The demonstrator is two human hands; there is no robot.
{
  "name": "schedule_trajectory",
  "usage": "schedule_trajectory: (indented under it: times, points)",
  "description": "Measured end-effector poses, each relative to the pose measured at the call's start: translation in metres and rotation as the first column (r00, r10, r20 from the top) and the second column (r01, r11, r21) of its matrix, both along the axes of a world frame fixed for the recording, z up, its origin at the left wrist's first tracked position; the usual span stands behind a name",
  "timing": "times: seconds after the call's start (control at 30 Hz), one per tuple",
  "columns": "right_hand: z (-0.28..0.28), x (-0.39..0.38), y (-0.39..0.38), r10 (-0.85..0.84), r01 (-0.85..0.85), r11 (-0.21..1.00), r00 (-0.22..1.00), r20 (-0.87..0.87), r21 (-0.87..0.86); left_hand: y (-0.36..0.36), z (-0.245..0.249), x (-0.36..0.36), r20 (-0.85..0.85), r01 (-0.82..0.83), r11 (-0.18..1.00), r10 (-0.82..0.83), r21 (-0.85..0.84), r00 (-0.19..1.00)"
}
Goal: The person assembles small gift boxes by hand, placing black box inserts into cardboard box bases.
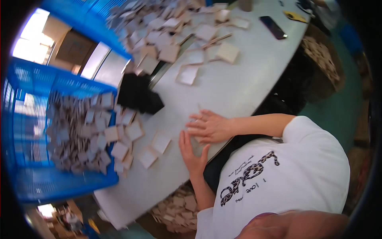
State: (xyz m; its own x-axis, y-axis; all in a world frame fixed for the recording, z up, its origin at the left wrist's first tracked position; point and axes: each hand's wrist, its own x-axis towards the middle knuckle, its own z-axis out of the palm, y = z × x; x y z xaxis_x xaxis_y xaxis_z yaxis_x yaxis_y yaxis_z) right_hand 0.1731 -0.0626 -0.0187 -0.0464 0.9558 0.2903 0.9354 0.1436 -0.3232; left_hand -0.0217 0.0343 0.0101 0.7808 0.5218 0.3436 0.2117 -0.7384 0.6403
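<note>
My right hand [211, 126] lies palm down over the white table [238, 85], its fingers stretched and spread. Close beside it, my left hand [193, 154] has its fingers extended and the thumb apart. A pale edge shows between the hands, but I cannot make out what it is. Left of my left hand, two flat square pieces [160, 142] lie on the tabletop. Beyond the hands, a shallow square piece with a raised rim [187, 75] rests on the table near a folded black object [138, 94].
A blue crate [63, 185] full of square pieces stands at the left, some spilling onto the table. A large pile [167, 36] covers the far end. A phone [273, 27] and a yellow tool [295, 16] lie near the far right edge. Boxes of pieces [320, 55] stand below.
</note>
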Motion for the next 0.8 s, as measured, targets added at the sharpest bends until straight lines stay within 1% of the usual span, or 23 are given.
schedule_trajectory:
  times: [0.03,0.07,0.1,0.13,0.17,0.2,0.27,0.3,0.33,0.4,0.5,0.6,0.63,0.7,0.73,0.8]
  points:
    - [0.007,0.002,0.0,0.008,-0.008,0.999,1.0,-0.005,-0.047,0.003,-0.004,-0.009,0.025,-0.063,0.998,0.063,-0.023,0.998]
    - [0.011,0.005,0.001,0.049,-0.049,0.998,0.999,-0.016,-0.034,0.005,-0.006,-0.015,0.057,-0.109,0.993,0.112,-0.048,0.992]
    - [0.013,0.007,0.003,0.073,-0.073,0.997,0.997,-0.022,-0.019,0.006,0.002,-0.021,0.099,-0.261,0.965,0.257,0.037,0.961]
    - [0.022,0.013,0.009,0.09,-0.09,0.996,0.996,-0.029,-0.007,0.013,0.002,-0.028,0.115,-0.358,0.929,0.347,0.09,0.931]
    - [0.031,0.021,0.022,0.119,-0.109,0.986,0.99,-0.073,0.127,0.023,0.002,-0.038,0.133,-0.443,0.886,0.427,0.138,0.895]
    - [0.036,0.029,0.04,0.116,-0.099,0.978,0.99,-0.082,0.185,0.032,0.005,-0.046,0.152,-0.516,0.837,0.495,0.183,0.856]
    - [0.047,0.044,0.088,0.098,-0.064,0.954,0.99,-0.104,0.295,0.05,0.018,-0.051,0.091,-0.54,0.817,0.533,0.203,0.841]
    - [0.053,0.053,0.124,0.038,0.003,0.926,0.994,-0.102,0.377,0.058,0.023,-0.051,0.062,-0.549,0.808,0.549,0.213,0.833]
    - [0.061,0.056,0.162,-0.014,0.06,0.885,0.995,-0.102,0.462,0.069,0.021,-0.052,-0.016,-0.503,0.824,0.525,0.263,0.851]
    - [0.07,0.057,0.195,-0.131,0.147,0.923,0.989,-0.069,0.354,0.089,0.008,-0.049,-0.192,-0.38,0.86,0.459,0.342,0.867]
    - [0.075,0.07,0.22,-0.13,0.133,0.989,0.99,-0.053,0.067,0.092,-0.002,-0.046,-0.029,-0.4,0.854,0.433,0.334,0.901]
    - [0.079,0.081,0.229,-0.113,0.102,0.992,0.976,-0.184,-0.069,0.064,0.013,-0.03,0.156,-0.401,0.849,0.369,0.344,0.916]
    - [0.077,0.085,0.23,-0.1,0.094,0.995,0.976,-0.195,-0.043,0.049,0.022,-0.021,0.154,-0.352,0.882,0.319,0.313,0.935]
    - [0.071,0.088,0.23,-0.046,0.049,0.998,0.995,-0.085,0.034,0.015,0.04,0.0,0.137,-0.234,0.938,0.204,0.257,0.969]
    - [0.07,0.088,0.229,-0.022,0.024,0.997,0.999,-0.028,0.072,0.002,0.042,0.009,0.123,-0.165,0.959,0.14,0.23,0.983]
    - [0.07,0.087,0.226,-0.001,0.002,0.988,1.0,-0.003,0.156,-0.016,0.03,0.024,0.069,-0.076,0.986,0.067,0.15,0.995]
